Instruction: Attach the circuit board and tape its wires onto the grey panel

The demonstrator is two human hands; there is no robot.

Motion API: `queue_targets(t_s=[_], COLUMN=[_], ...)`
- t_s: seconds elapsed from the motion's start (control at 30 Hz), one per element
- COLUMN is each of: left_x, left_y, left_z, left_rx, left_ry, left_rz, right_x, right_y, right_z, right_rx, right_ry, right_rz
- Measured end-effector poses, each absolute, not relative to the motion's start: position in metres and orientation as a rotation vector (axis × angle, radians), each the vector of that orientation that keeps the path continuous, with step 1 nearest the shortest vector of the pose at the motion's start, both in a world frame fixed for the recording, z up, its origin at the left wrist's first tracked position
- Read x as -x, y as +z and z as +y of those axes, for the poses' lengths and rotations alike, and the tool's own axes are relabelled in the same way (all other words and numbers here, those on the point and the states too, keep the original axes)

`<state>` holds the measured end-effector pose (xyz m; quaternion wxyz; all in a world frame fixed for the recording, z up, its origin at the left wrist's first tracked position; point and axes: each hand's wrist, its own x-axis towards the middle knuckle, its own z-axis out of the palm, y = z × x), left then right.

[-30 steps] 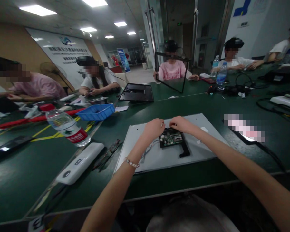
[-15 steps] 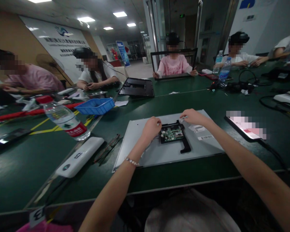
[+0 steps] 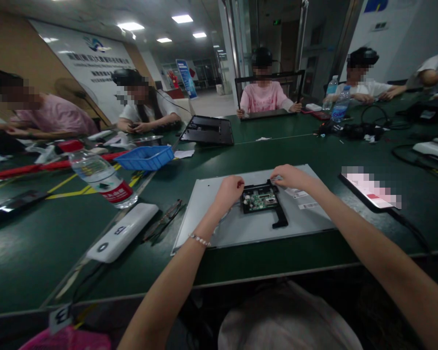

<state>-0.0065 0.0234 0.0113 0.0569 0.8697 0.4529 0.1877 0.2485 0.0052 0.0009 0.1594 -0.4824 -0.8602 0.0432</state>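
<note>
Grips of the left hand (image 3: 229, 190) and right hand (image 3: 290, 176) are at the far corners of a black plastic bracket (image 3: 279, 214); it lies between them, toward the wearer, neither hand clearly nearer. Fingers curl, but whether they pinch or merely touch cannot be told. Below both grips stretches a dark green desk (image 3: 233, 267), with seated co-workers (image 3: 264, 99) beyond. On it, under the bracket, rests a grey display panel (image 3: 251, 227), long axis left to right. Left of the grips: a blue plastic tray (image 3: 146, 162), a water bottle (image 3: 102, 182), a white power bank (image 3: 124, 233). Right: a lit phone (image 3: 372, 192). Between the grips, within the bracket, sits a green circuit board (image 3: 257, 201).
</note>
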Motion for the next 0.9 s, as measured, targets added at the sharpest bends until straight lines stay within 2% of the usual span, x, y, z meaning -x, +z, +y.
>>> queue_targets(t_s=[0.57, 0.9], left_x=[0.007, 0.007], left_y=[0.008, 0.008], left_z=[0.025, 0.025], left_rx=[-2.653, -2.659], left_ry=[0.556, 0.534], left_rz=[1.361, 1.381], right_x=[-0.243, -0.217], right_y=[0.002, 0.0], right_z=[0.003, 0.006], right_rx=[1.543, 1.357], right_ry=[0.025, 0.085], right_rz=[-2.278, -2.24])
